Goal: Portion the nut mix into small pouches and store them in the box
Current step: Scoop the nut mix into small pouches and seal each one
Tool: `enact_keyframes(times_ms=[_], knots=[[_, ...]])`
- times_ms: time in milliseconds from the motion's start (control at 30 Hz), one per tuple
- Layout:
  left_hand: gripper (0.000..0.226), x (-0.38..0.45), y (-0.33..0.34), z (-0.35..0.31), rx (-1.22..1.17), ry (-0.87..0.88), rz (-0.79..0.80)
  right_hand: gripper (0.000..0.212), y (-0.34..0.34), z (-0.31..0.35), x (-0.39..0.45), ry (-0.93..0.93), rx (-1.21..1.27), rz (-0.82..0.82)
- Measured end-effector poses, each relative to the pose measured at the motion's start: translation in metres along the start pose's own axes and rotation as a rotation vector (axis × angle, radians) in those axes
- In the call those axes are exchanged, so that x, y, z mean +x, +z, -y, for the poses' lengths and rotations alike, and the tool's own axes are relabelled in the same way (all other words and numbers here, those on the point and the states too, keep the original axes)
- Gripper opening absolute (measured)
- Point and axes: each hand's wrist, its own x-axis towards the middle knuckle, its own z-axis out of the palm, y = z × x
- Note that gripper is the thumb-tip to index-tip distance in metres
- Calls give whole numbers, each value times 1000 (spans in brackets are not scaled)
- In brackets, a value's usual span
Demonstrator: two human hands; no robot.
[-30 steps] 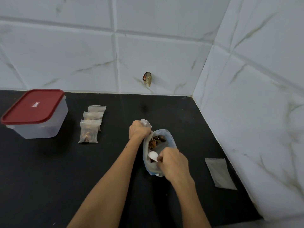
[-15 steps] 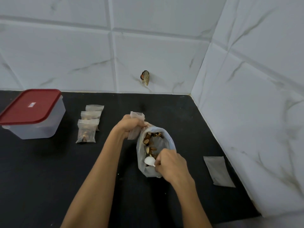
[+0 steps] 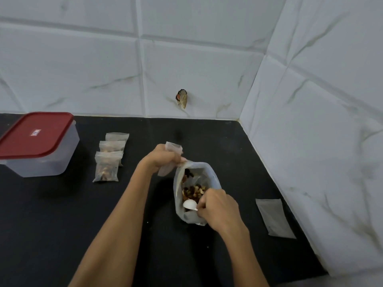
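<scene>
A large clear bag of nut mix (image 3: 209, 175) stands open on the black counter (image 3: 51, 224). My right hand (image 3: 219, 210) pinches the handle of a small white scoop (image 3: 189, 204) whose bowl is inside the bag. My left hand (image 3: 161, 158) grips a small empty pouch (image 3: 173, 147) right at the bag's far left rim. Three filled pouches (image 3: 107, 164) lie in a row to the left. The plastic box with a red lid (image 3: 35, 135) stands shut at the far left.
Flat empty pouches (image 3: 273, 218) lie at the right, close to the tiled side wall (image 3: 321, 141). The tiled back wall carries a small brown scrap (image 3: 182, 98).
My left hand with the small pouch has shifted slightly left and the pouch stands more upright. The scoop has dipped lower in the bag, and the bag's mouth is wider open.
</scene>
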Motion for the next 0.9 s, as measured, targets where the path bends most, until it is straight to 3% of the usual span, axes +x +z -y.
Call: enact_keyframes(times_ms=[100, 167, 300, 367, 500, 600, 800, 900], knots=[[30, 3, 4, 3, 47, 27, -51, 23, -5, -1, 0, 10, 21, -47], [38, 5, 6, 5, 90, 39, -108, 22, -12, -4, -1, 35, 62, -74], [45, -4, 3, 7, 146, 51, -372, 19, -22, -10, 0, 55, 123, -273], [43, -15, 1, 10, 70, 48, -415, 22, -21, -11, 5, 101, 109, -337], [49, -39, 14, 32, -183, -64, -263, 23, -9, -7, 19, 163, 40, -314], [60, -50, 30, 41, -229, -182, -209, 23, -1, -4, 27, 193, 9, -294], [25, -58, 45, 43, -395, -205, -136, 22, 5, -2, 34, 181, 3, -312], [28, -59, 45, 44, -514, -224, -116, 20, 6, -3, 38, 151, 17, -340]])
